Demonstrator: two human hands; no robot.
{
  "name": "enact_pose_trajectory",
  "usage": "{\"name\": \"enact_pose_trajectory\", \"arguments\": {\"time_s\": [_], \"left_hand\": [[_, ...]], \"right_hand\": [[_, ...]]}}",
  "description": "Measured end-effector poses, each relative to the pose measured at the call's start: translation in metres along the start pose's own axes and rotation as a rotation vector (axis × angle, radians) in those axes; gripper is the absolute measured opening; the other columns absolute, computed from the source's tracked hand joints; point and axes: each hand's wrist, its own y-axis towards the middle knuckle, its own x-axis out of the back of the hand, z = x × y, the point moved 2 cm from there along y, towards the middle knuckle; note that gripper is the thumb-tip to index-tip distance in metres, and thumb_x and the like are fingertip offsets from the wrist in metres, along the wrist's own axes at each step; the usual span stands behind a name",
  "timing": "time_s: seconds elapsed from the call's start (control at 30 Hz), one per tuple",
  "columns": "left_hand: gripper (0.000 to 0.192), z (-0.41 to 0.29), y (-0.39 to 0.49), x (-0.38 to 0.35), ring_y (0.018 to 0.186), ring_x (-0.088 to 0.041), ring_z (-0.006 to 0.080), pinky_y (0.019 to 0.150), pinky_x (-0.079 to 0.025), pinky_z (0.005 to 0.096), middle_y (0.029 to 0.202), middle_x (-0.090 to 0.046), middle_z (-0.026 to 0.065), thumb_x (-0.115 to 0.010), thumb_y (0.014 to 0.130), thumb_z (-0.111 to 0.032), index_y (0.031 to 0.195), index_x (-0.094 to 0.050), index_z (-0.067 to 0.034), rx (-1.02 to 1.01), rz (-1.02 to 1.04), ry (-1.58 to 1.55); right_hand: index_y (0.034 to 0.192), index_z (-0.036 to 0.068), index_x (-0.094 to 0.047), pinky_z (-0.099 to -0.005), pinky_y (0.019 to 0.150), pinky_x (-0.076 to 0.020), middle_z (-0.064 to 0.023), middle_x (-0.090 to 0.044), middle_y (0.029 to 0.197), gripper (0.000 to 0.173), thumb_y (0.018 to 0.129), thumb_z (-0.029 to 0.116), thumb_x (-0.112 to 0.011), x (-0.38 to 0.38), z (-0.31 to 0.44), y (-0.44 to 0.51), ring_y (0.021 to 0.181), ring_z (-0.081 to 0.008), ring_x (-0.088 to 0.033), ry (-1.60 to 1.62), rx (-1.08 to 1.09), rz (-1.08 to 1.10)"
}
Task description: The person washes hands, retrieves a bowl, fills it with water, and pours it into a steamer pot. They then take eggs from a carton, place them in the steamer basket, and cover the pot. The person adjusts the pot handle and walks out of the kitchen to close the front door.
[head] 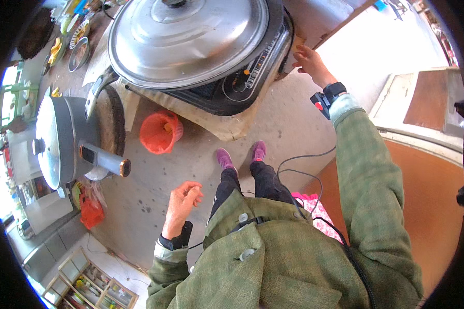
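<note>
My left hand hangs in front of my coat, its fingers loosely curled with nothing seen in them. Beyond the right end of a black induction cooker, my right hand is raised with its fingers apart and holds nothing visible. A large pan under a domed metal lid sits on the cooker; the lid hides what is inside. The cooker's control panel, with a small orange light, faces my right hand. A black cable runs along the cooker's edge near that hand.
A grey lidded pot with its handle towards me stands at the left, beside a round chopping board. On the floor is a red-lined basket. Bowls of food lie at upper left. A loose cable hangs at my right.
</note>
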Motion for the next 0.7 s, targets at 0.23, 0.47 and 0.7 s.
{"name": "enact_pose_trajectory", "arguments": {"time_s": [0.23, 0.47, 0.7], "left_hand": [[0.020, 0.002, -0.001, 0.016, 0.062, -0.052, 0.0083, 0.055, -0.042, 0.0218, 0.073, -0.059, 0.0035, -0.052, 0.087, -0.015, 0.096, -0.059, 0.002, -0.065, -0.108, -0.058], [0.022, 0.018, -0.001, 0.020, 0.062, -0.054, 0.0090, 0.054, -0.043, 0.0229, 0.072, -0.059, 0.0037, -0.053, 0.085, -0.016, 0.097, -0.059, 0.002, -0.023, -0.104, -0.028], [0.026, 0.016, -0.003, 0.039, 0.065, -0.055, 0.0100, 0.057, -0.044, 0.0235, 0.073, -0.060, 0.0037, -0.052, 0.085, -0.019, 0.099, -0.059, 0.002, -0.106, -0.142, 0.005]], "right_hand": [[0.122, 0.004, -0.047, -0.0246, 0.069, -0.0470, -0.0064, -0.057, 0.106, 0.037, 0.090, 0.022, -0.052, -0.001, -0.017, 0.023, 0.083, -0.0130, -0.057, 0.070, -0.077, 0.141], [0.116, 0.007, -0.051, -0.0270, 0.060, -0.0462, -0.0015, -0.057, 0.092, 0.028, 0.089, 0.011, -0.050, 0.001, -0.033, 0.035, 0.072, -0.0141, -0.057, 0.089, -0.096, 0.048], [0.113, 0.011, -0.052, -0.0243, 0.062, -0.0449, -0.0010, -0.059, 0.097, 0.026, 0.088, 0.016, -0.055, 0.021, -0.047, 0.038, 0.075, -0.0118, -0.057, 0.065, 0.073, 0.171]]}}
